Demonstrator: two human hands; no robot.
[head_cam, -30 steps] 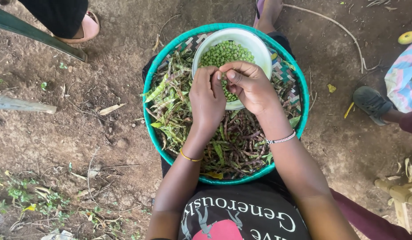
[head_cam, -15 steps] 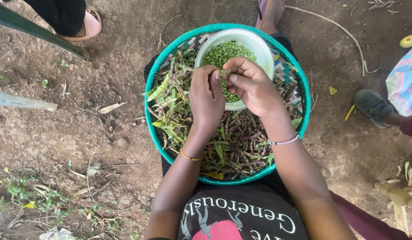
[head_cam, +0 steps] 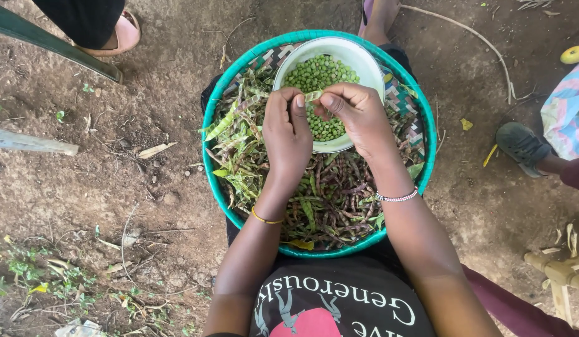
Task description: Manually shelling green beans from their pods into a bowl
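Note:
A round woven basket with a teal rim (head_cam: 209, 168) rests on my lap, full of green and purple-brown pea pods (head_cam: 336, 196). In its far half stands a white bowl (head_cam: 358, 53) holding shelled green peas (head_cam: 317, 72). My left hand (head_cam: 288, 134) and my right hand (head_cam: 359, 115) meet over the bowl's near edge. Together they pinch a small green pod (head_cam: 312, 95) between thumbs and fingertips. Empty green pods (head_cam: 236, 137) lie heaped on the basket's left side.
Bare dirt ground surrounds the basket. A person's sandalled foot (head_cam: 118, 34) is at the top left beside a green pole (head_cam: 49, 43). Another person's shoe (head_cam: 520, 143) and patterned cloth (head_cam: 567, 115) are at the right. A wooden stool leg (head_cam: 561, 274) shows at the lower right.
Both hands have stayed over the bowl, and the fingers have shifted on the pod. The pod now shows stretched between the two thumbs.

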